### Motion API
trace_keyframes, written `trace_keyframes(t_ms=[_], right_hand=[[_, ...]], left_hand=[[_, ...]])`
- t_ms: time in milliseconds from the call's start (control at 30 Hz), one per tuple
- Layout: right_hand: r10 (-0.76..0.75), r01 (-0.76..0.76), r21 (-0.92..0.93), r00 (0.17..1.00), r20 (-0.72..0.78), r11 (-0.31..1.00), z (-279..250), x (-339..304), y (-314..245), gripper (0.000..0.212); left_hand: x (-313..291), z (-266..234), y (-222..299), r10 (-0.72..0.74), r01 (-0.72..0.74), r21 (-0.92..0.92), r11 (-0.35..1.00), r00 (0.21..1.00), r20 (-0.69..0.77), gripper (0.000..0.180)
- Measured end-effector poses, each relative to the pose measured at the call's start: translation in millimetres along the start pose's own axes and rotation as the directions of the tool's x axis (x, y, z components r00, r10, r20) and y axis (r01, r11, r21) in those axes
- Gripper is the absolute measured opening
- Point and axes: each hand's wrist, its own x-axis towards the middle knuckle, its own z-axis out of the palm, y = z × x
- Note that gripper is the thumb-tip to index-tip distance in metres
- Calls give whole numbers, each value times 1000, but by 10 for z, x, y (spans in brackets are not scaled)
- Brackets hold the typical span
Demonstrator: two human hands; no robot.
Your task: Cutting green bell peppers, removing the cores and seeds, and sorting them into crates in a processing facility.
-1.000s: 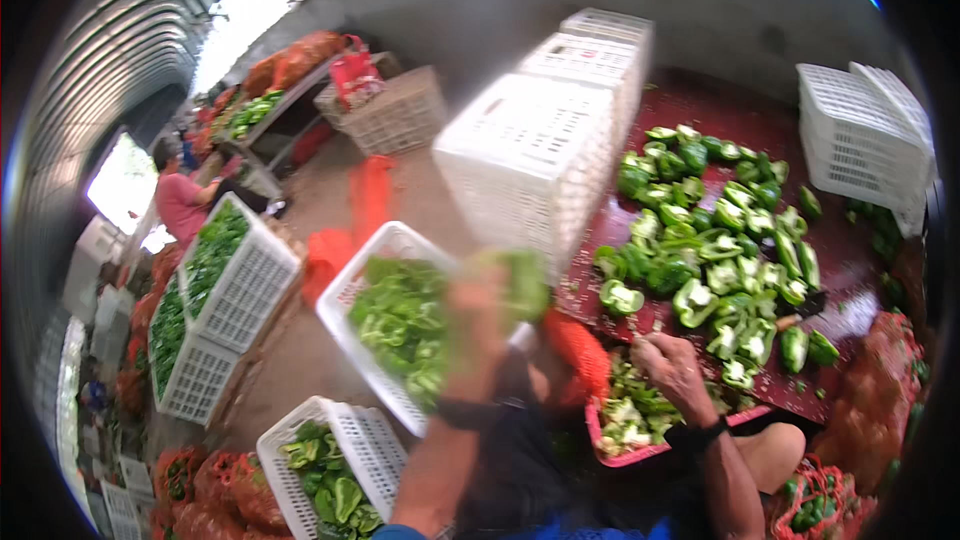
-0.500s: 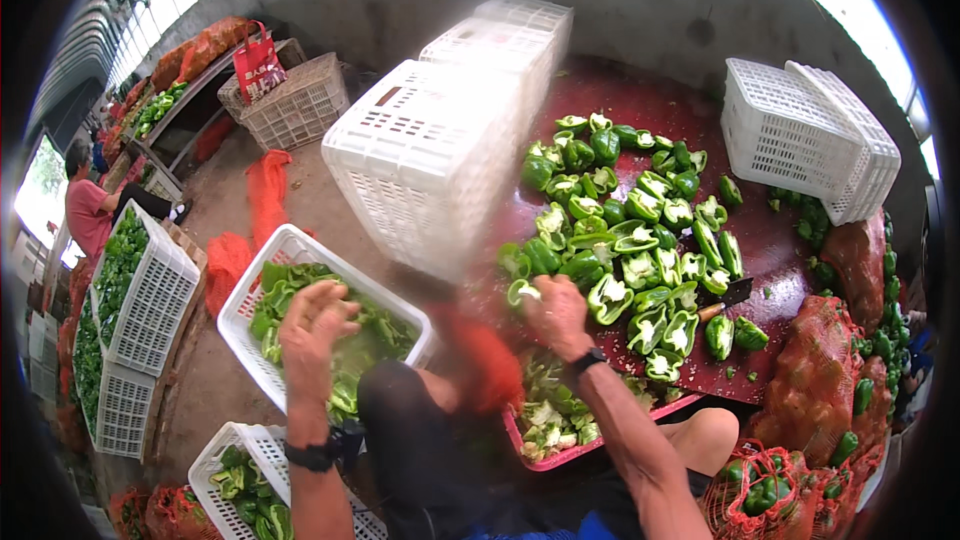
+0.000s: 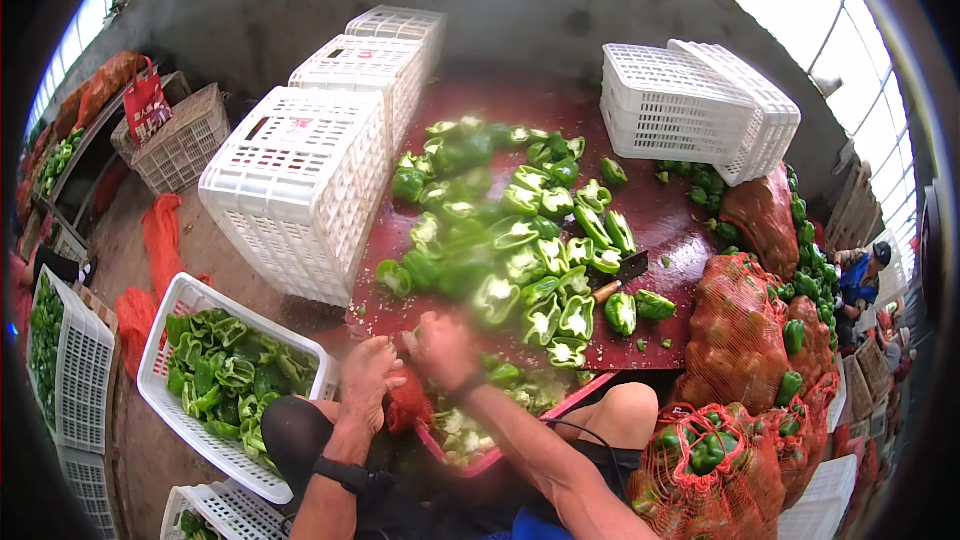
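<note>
My left hand (image 3: 367, 376) is raised above my knees with its fingers curled, close beside my right hand. Blurred by motion, my right hand (image 3: 443, 348) is closed at the near edge of the red table (image 3: 668, 335); whatever either hand holds is hidden. Halved green peppers (image 3: 520, 240) lie piled on the table, many with pale cores and seeds showing. Below my right hand, a pink tub (image 3: 470, 468) holds pale cores and scraps. To the left stands a white crate (image 3: 158, 380) of cut green peppers.
A knife (image 3: 606, 292) lies beside the pile. White crates (image 3: 290, 160) stand along the table's left side, others (image 3: 690, 105) at its far right. Red mesh sacks of peppers (image 3: 735, 330) crowd the right. Orange netting (image 3: 163, 245) lies on the floor at left.
The view has swung right, so the scene sits further left. My right hand has drawn back from the peppers toward me. My left hand has left the crate and come beside my right.
</note>
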Motion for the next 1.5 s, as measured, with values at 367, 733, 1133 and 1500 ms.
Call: trace_keyframes(t_ms=[367, 733, 1133, 1500], right_hand=[[105, -51, 198, 956, -275, 979, 432, -132, 283, 39], [-117, 235, 497, 959, -258, 835, 443, -366, 377, 38], [-266, 298, 281, 953, -147, 912, 192, -750, 591, 55], [-280, 449, 547, 887, -367, 706, 164, -748, 610, 33]], left_hand=[[340, 123, -478, -209, 198, 111, 974, 973, 102, 41], [548, 33, -650, 188, -218, 273, 937, 973, 130, 36], [465, 230, -673, 289, -495, 575, 652, 863, 415, 41], [739, 35, -401, -14, -353, 620, 701, 862, 506, 41]])
